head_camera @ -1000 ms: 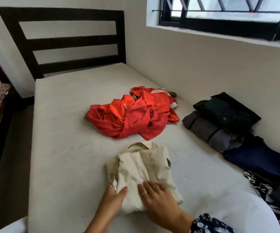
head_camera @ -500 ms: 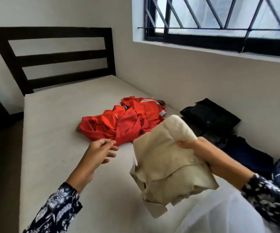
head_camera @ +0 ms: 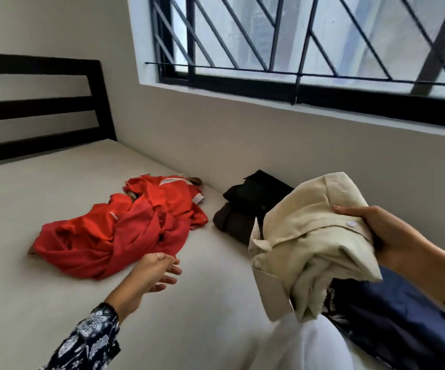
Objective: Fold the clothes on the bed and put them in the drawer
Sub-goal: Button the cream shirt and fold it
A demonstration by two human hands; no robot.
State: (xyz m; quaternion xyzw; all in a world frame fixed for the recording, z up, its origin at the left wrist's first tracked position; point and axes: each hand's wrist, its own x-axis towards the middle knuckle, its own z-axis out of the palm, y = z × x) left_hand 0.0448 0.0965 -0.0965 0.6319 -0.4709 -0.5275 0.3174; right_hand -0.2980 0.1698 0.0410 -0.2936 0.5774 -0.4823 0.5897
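Observation:
My right hand [head_camera: 392,236] grips a folded beige shirt [head_camera: 309,241] and holds it in the air above the bed's right side, one cuff hanging down. My left hand [head_camera: 154,273] hovers open and empty just above the mattress, close to the near edge of a crumpled red garment [head_camera: 125,228]. Against the wall lie a folded black garment [head_camera: 256,193] on a dark grey one [head_camera: 232,222]. A navy garment [head_camera: 392,316] lies below the held shirt. No drawer is in view.
The beige mattress [head_camera: 42,289] stretches left and toward me. A dark slatted headboard [head_camera: 42,108] stands at the far end. The wall with a barred window [head_camera: 296,49] runs along the right. White cloth [head_camera: 309,345] covers my lap.
My right hand lifted the folded beige shirt off the mattress and carried it right, toward the stacked clothes. My left hand let go and moved out beside the red garment.

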